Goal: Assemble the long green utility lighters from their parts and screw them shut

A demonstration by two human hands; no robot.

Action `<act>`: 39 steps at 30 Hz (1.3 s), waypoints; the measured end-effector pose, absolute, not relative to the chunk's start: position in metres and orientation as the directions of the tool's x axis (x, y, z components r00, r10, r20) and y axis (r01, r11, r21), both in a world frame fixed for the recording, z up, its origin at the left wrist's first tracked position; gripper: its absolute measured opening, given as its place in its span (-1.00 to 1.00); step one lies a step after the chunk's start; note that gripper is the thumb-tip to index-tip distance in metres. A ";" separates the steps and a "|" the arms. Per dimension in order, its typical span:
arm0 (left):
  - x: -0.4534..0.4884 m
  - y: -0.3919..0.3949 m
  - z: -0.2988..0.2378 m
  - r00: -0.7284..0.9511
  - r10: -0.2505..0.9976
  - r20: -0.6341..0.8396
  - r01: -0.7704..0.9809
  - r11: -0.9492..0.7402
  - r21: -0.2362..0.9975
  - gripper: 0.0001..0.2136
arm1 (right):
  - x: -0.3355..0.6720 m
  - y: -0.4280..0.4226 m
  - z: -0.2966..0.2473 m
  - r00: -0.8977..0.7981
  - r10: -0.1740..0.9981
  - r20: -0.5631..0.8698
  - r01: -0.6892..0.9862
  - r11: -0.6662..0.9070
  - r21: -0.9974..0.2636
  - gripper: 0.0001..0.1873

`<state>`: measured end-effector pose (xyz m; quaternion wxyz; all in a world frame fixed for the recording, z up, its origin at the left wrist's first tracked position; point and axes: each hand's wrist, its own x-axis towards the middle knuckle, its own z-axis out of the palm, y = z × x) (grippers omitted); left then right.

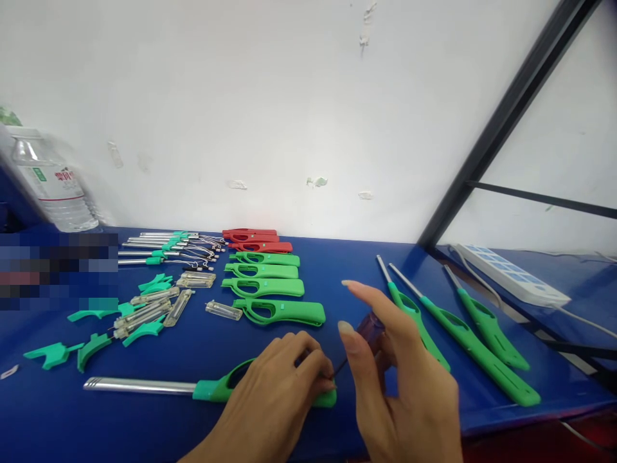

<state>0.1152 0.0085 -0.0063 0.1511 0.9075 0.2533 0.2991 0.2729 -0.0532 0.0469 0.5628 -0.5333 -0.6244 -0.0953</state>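
My left hand [279, 389] lies over a green long-nosed lighter [219, 389] at the front of the table, gripping its handle; its metal tube points left. The left fingertips are bunched near the handle's right end, and whatever small piece may be between them is hidden. In my right hand [405, 373] is a screwdriver [370, 329] with a dark purple handle, held by the back fingers against the palm. Its thin shaft slants down to the left fingertips. The right thumb and index finger stand apart. Just right of this hand lie several assembled green lighters [470, 341].
Green lighter housings [263, 287] and red ones [260, 246] lie in a column at the back. To their left are metal tubes with wires [164, 244], clear fuel tanks [144, 316] and teal triggers [53, 354]. A water bottle [53, 183] and a power strip [515, 273] flank the table.
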 end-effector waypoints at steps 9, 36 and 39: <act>0.117 0.009 -0.007 0.663 0.569 0.485 0.375 -0.814 0.443 -0.81 | 0.271 -0.054 0.047 0.214 0.569 0.794 0.764 0.410 -0.499 -0.67; 0.060 0.000 0.007 0.744 0.430 0.511 0.425 -0.895 0.135 -0.77 | 0.274 -0.052 0.040 0.238 0.647 0.724 0.587 0.498 -0.638 -0.37; 0.048 0.005 0.002 0.754 0.383 0.534 0.412 -0.908 0.071 -0.73 | 0.269 -0.048 0.039 0.210 0.645 0.734 0.564 0.534 -0.630 -0.42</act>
